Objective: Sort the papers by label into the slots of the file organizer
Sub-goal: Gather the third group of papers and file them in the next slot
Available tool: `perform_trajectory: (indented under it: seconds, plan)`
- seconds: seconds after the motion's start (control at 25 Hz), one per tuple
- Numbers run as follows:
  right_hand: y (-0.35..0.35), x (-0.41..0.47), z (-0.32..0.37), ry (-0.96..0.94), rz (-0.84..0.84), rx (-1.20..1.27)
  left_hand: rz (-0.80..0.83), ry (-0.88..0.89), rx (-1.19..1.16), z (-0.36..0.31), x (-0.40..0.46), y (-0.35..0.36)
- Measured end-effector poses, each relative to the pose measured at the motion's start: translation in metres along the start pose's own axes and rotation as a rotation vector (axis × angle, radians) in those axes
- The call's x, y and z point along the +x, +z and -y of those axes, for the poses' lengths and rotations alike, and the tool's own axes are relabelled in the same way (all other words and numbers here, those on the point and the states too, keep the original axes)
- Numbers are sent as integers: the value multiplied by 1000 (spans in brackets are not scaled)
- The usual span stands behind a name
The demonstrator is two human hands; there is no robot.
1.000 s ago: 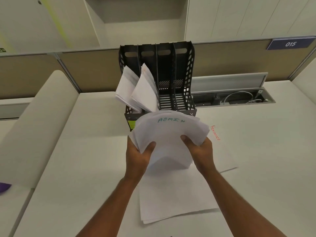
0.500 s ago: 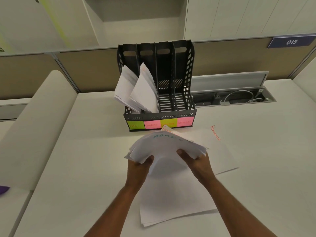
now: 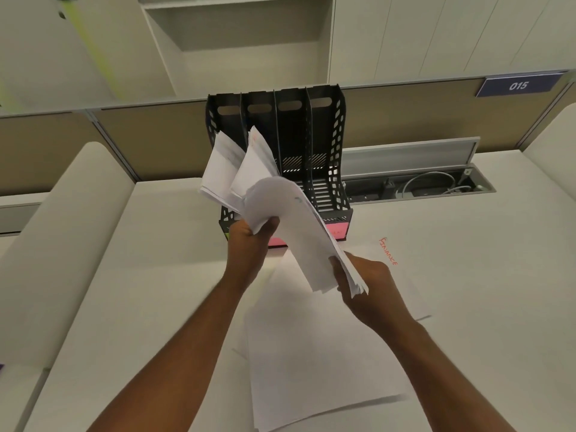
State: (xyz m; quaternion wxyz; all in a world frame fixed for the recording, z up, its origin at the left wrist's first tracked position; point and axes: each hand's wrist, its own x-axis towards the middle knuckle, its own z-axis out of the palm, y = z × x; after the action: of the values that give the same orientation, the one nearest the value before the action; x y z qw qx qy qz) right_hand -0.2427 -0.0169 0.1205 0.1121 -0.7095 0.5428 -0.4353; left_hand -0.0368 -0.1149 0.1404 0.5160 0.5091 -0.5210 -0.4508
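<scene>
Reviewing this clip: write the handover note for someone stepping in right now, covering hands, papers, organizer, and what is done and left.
Left hand: gripping the upper end of the held stack.
Right hand: gripping its lower end; the stack is tilted in front of the file organizer.
Done: the two left slots hold papers; the two right slots look empty.
Left: slot the held stack, then sort the loose sheets on the desk, including the sheet marked FINANCE. Most slot labels are hidden by the stack.
</scene>
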Motion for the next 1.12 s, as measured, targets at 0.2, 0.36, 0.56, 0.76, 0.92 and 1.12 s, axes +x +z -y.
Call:
perform_trajectory:
  seconds: [0.2,0.36,0.56,0.76,0.92,1.12]
  plan:
    - [-28,30,0,358,-231,-9,36,43,183,-19,25,35]
    - [-54,81,9,162,-406,-124,251,47,161,-63,61,76]
    - [-33,133,-4,75,-371,-303,501,-86,-200,-101,94,118]
    - [-7,161,-36,69,-308,-369,471,-141,-257,-87,112,124]
    - [17,167,-69,164,-196,-323,488,-208,-251,-64,112,121]
    - [51,144,-100,481,64,-200,529,-258,-151,-25,91,112]
